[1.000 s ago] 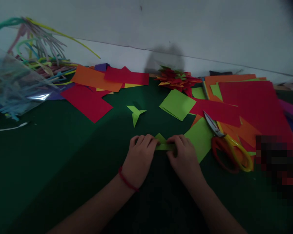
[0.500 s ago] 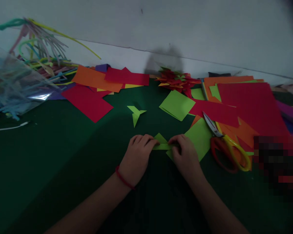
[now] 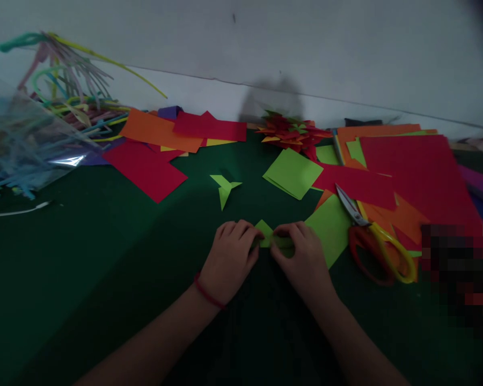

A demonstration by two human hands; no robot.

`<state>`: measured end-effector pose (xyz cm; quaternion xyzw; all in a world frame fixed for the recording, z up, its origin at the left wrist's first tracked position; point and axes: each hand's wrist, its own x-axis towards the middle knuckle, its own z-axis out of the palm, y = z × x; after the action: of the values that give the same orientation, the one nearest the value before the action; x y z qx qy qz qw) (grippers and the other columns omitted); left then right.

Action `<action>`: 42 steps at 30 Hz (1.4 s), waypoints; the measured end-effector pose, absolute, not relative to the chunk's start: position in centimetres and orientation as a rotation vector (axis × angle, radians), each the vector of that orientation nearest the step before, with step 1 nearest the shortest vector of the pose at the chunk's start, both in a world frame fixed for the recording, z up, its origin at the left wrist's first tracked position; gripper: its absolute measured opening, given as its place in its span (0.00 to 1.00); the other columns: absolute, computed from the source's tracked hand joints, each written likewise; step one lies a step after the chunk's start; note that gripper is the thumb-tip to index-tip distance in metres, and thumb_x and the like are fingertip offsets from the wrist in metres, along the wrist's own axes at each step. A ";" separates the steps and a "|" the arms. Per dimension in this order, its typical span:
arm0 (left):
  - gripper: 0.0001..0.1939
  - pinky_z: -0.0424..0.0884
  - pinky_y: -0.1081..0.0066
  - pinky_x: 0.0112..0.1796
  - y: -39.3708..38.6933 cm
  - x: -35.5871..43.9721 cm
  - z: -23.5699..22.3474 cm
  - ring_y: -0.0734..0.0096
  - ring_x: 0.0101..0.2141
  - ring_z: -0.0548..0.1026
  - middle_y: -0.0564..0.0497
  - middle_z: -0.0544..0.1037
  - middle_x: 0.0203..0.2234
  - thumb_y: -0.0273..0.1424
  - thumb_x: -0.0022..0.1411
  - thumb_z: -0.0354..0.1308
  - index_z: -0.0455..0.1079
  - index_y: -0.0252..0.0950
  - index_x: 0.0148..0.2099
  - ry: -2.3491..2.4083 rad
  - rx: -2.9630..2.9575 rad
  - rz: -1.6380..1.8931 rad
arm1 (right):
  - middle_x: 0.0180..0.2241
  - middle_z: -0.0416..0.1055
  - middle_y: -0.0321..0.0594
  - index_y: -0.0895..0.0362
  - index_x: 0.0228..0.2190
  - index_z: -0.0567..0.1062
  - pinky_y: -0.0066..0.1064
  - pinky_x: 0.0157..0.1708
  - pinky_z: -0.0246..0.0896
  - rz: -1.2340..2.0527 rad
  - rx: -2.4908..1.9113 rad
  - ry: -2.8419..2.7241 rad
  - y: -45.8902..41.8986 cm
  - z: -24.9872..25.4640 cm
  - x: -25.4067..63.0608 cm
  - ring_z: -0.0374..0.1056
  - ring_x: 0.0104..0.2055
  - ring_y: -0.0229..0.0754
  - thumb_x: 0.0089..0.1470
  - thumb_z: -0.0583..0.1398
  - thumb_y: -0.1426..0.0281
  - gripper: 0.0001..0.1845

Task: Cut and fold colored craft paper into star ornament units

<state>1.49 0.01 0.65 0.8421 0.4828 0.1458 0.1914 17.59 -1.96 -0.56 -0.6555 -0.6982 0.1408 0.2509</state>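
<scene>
From where I sit, the feed is dim: a pale wall [image 3: 366, 59] fills the top, and below it a dark green tabletop [image 3: 104, 257] runs toward me. The biggest item on it is a clear plastic bag [image 3: 24, 120] at the far left, with a tangle of coloured pipe cleaners [image 3: 74, 75] in and behind it. On the right I have a large red sheet [image 3: 410, 177] lying over orange and green ones. The scissors [image 3: 370, 226] come next, one handle yellow and one red, lying on paper scraps with their tips toward the wall.

Both hands I see in the middle, close together. My left hand [image 3: 233, 257] has its fingers bent and pinches the left end of the work between fingertips and thumb. My right hand [image 3: 301, 254] is curled, thumb and forefinger pressed together on the other side of it. Just past that hand lies a light green sheet [image 3: 332, 230].

Farther back, to the left, a red card [image 3: 147, 170] lies near an orange card [image 3: 161, 131]. A spiky red, orange and green paper cluster [image 3: 295, 133] sits near the wall, with green squares [image 3: 293, 172] in front of it. Smaller still is a three-pointed green piece [image 3: 224, 187], alone beyond the left hand. The folded green paper [image 3: 265, 239] is between both sets of fingertips, a pointed corner facing the wall; most of its ends are hidden. Smallest, I make out a red cord [image 3: 207, 294] around the left wrist.
</scene>
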 end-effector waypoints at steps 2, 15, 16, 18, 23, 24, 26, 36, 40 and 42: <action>0.12 0.61 0.61 0.44 0.0 1.4 0.6 0.65 0.41 0.64 0.50 0.68 0.39 0.21 0.57 0.48 0.64 0.37 0.43 1.347 2.373 0.407 | 0.34 0.66 0.42 0.56 0.34 0.68 0.38 0.36 0.59 0.392 -1.798 -1.908 -1.9 -0.7 17.7 0.63 0.37 0.45 0.47 0.56 0.75 0.09; 0.07 0.62 0.60 0.44 0.1 2.0 0.5 0.62 0.41 0.64 0.48 0.67 0.36 0.28 0.58 0.51 0.64 0.36 0.40 1.376 2.383 0.411 | 0.36 0.66 0.44 0.56 0.38 0.68 0.41 0.38 0.56 0.295 -1.837 -1.956 -2.3 -0.1 16.8 0.62 0.40 0.49 0.46 0.57 0.64 0.15; 0.08 0.62 0.60 0.44 0.1 2.0 0.5 0.62 0.41 0.64 0.48 0.67 0.37 0.28 0.57 0.51 0.64 0.36 0.40 1.372 2.380 0.411 | 0.37 0.66 0.44 0.56 0.38 0.68 0.41 0.38 0.56 0.289 -1.838 -1.966 -2.3 -0.1 16.8 0.61 0.40 0.49 0.46 0.57 0.65 0.15; 0.08 0.61 0.60 0.44 0.1 2.0 0.5 0.62 0.42 0.64 0.48 0.67 0.37 0.28 0.56 0.52 0.64 0.35 0.41 1.370 2.369 0.417 | 0.37 0.66 0.44 0.56 0.37 0.68 0.41 0.38 0.56 0.286 -1.837 -1.986 -2.3 -0.3 17.0 0.61 0.40 0.50 0.45 0.57 0.69 0.14; 0.12 0.62 0.61 0.44 0.0 1.7 0.4 0.63 0.42 0.63 0.48 0.67 0.38 0.20 0.56 0.48 0.64 0.35 0.42 1.343 2.357 0.434 | 0.37 0.66 0.43 0.56 0.38 0.68 0.41 0.38 0.57 0.344 -1.805 -2.003 -2.2 -0.8 17.7 0.62 0.40 0.47 0.43 0.52 0.81 0.18; 0.14 0.62 0.61 0.44 0.0 1.5 0.4 0.64 0.42 0.64 0.48 0.67 0.38 0.18 0.56 0.46 0.64 0.35 0.42 1.326 2.360 0.434 | 0.37 0.65 0.43 0.56 0.38 0.67 0.41 0.39 0.57 0.362 -1.795 -1.996 -2.1 -0.8 17.8 0.62 0.40 0.47 0.43 0.51 0.81 0.19; 0.17 0.63 0.63 0.44 0.1 1.3 0.3 0.65 0.42 0.64 0.48 0.67 0.39 0.15 0.56 0.42 0.64 0.35 0.43 1.298 2.363 0.435 | 0.37 0.65 0.43 0.55 0.37 0.67 0.41 0.38 0.57 0.400 -1.777 -1.975 -2.1 -0.7 17.8 0.62 0.40 0.46 0.45 0.51 0.81 0.17; 0.09 0.63 0.61 0.43 0.2 1.4 0.4 0.63 0.41 0.64 0.48 0.67 0.38 0.25 0.58 0.49 0.64 0.35 0.42 1.314 2.372 0.421 | 0.35 0.65 0.43 0.56 0.36 0.68 0.40 0.37 0.57 0.292 -1.835 -1.961 -2.0 -0.4 17.2 0.61 0.37 0.47 0.48 0.56 0.70 0.10; 0.15 0.62 0.63 0.44 0.1 1.1 0.3 0.65 0.41 0.64 0.48 0.67 0.38 0.17 0.56 0.43 0.64 0.35 0.42 1.285 2.404 0.430 | 0.36 0.65 0.43 0.55 0.37 0.67 0.40 0.37 0.58 0.333 -1.761 -2.022 -1.9 -0.8 18.0 0.62 0.38 0.46 0.46 0.50 0.81 0.17; 0.18 0.63 0.63 0.43 0.2 1.0 0.2 0.66 0.40 0.64 0.48 0.67 0.38 0.14 0.55 0.42 0.65 0.35 0.42 1.267 2.416 0.435 | 0.36 0.65 0.43 0.55 0.38 0.67 0.40 0.37 0.58 0.354 -1.745 -2.034 -1.8 -0.9 18.3 0.62 0.38 0.46 0.45 0.49 0.83 0.19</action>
<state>0.95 0.16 0.24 0.8588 0.4506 0.1545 0.1885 18.26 -1.80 -0.93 -0.6301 -0.7345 0.1279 0.2172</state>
